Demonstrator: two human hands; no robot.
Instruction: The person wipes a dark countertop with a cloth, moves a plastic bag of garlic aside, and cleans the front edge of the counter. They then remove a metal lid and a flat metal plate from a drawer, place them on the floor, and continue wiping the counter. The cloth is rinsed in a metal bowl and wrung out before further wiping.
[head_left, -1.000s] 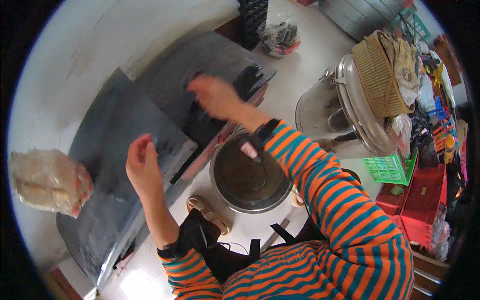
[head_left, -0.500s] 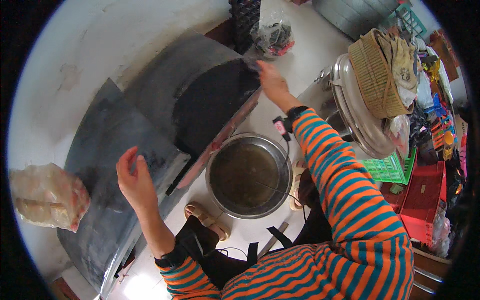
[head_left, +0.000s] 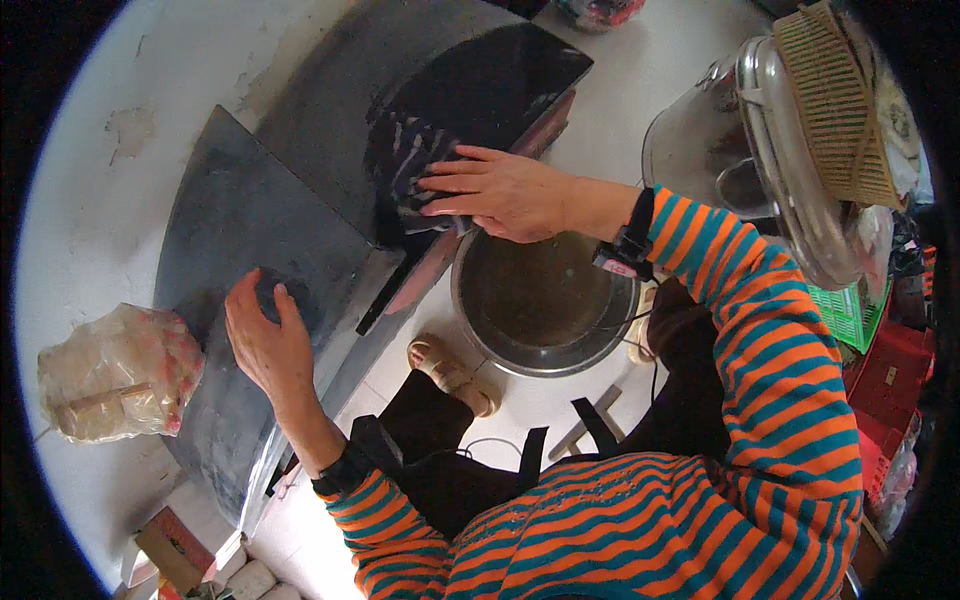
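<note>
My right hand (head_left: 500, 195) lies with spread fingers on a dark cloth with pale streaks (head_left: 412, 165), which is pressed against a black, wet-looking area (head_left: 500, 85) of a large dark grey surface (head_left: 330, 70). The cloth's lower end reaches the surface's reddish edge (head_left: 425, 275). Over a second, lower dark grey panel (head_left: 240, 210), my left hand (head_left: 268, 335) is open, its fingers curved and apart; whether it touches the panel I cannot tell. Just below my right hand, a round metal basin (head_left: 545, 360) of murky water stands on the floor.
On the left, a clear plastic bag (head_left: 120, 375) of reddish contents sits by the wall. A large lidded metal pot (head_left: 700, 150) stands at right, topped by a woven basket (head_left: 835, 105). Green (head_left: 845, 318) and red crates (head_left: 890, 385) lie farther right. A thin cable hangs near the basin.
My right hand has come from the far corner of the black area back toward me, fingers now flat on the cloth. My left hand stays over the grey panel. The whole view has shifted.
</note>
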